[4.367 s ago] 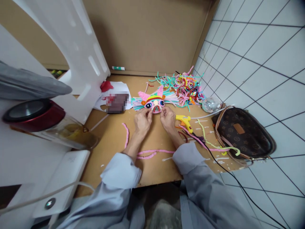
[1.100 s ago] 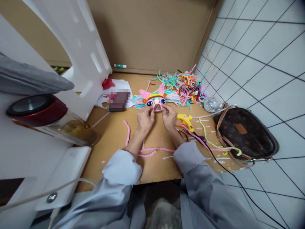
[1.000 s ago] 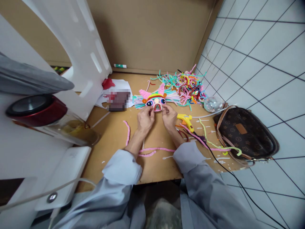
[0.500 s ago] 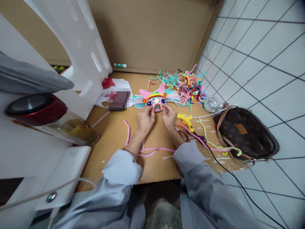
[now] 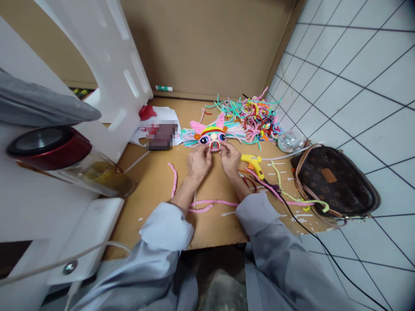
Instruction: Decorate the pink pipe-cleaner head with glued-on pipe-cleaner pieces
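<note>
Between my hands is a pipe-cleaner animal head (image 5: 213,135) with pink ears, big blue-and-black eyes, a yellow and red band, orange side balls and an open round mouth. My left hand (image 5: 198,160) pinches the lower left of its mouth. At the mouth's right edge, my right hand (image 5: 230,159) pinches too. The fingertips hide whatever small part they press. Behind the head lies a bundle of straight pastel pipe cleaners (image 5: 236,131). A yellow glue gun (image 5: 252,164) rests just right of my right hand. Pink pipe cleaners (image 5: 215,202) lie below my wrists.
A tangled pile of coloured pipe cleaners (image 5: 256,114) sits at the back right, near a clear bag (image 5: 291,141). On the right is a brown handbag (image 5: 337,181), with a black cord (image 5: 303,222) running past it. A glass bottle (image 5: 100,172) stands left.
</note>
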`<state>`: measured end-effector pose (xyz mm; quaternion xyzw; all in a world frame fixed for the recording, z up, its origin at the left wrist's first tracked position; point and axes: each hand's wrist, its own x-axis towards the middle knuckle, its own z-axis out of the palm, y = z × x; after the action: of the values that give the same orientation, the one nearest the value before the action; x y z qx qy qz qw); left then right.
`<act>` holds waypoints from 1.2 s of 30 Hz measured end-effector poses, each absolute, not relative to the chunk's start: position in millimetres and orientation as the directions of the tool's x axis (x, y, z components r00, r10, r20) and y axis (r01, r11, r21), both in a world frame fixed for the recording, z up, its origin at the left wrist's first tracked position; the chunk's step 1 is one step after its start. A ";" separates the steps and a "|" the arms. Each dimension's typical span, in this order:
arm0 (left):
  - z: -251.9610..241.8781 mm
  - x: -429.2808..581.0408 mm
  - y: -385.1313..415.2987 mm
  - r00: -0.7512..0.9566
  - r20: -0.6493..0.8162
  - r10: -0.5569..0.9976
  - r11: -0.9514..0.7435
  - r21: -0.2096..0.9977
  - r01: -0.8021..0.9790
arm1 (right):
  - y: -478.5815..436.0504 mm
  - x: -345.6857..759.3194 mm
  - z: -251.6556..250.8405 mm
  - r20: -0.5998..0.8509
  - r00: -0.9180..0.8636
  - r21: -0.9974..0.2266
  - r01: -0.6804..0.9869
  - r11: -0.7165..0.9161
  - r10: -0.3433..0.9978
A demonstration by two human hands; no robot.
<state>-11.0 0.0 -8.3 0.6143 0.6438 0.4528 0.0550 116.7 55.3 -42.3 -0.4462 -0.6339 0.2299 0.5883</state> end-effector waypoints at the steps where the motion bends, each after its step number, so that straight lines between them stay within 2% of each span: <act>1: -7.7 -10.8 -0.2 -0.241 0.481 0.843 -0.160 0.652 0.741 | 55.0 116.7 -41.8 0.543 0.091 -0.814 0.299 0.497 0.835; 12: -10.9 -9.2 1.4 -0.273 0.495 0.825 -0.154 0.662 0.734 | 50.0 116.9 -34.8 0.595 0.049 -0.755 0.375 0.537 0.802; 21: -12.8 -10.0 1.9 -0.228 0.534 0.814 -0.212 0.639 0.740 | 44.6 119.4 -26.7 0.641 0.005 -0.650 0.534 0.540 0.768; 27: -12.2 -9.4 1.7 -0.223 0.510 0.831 -0.174 0.618 0.767 | 43.0 118.6 -25.6 0.638 -0.024 -0.599 0.612 0.516 0.770; 31: -12.4 -9.7 2.2 -0.225 0.504 0.834 -0.187 0.642 0.744 | 43.9 119.1 -26.8 0.645 -0.022 -0.602 0.600 0.527 0.763; 36: -13.9 -10.2 4.0 -0.250 0.511 0.822 -0.192 0.663 0.724 | 45.9 118.9 -28.2 0.611 0.004 -0.674 0.527 0.518 0.791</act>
<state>-10.2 4.0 -13.9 0.6102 0.6336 0.4728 0.0520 118.9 45.9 -28.2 -0.4748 -0.6943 0.1256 0.5261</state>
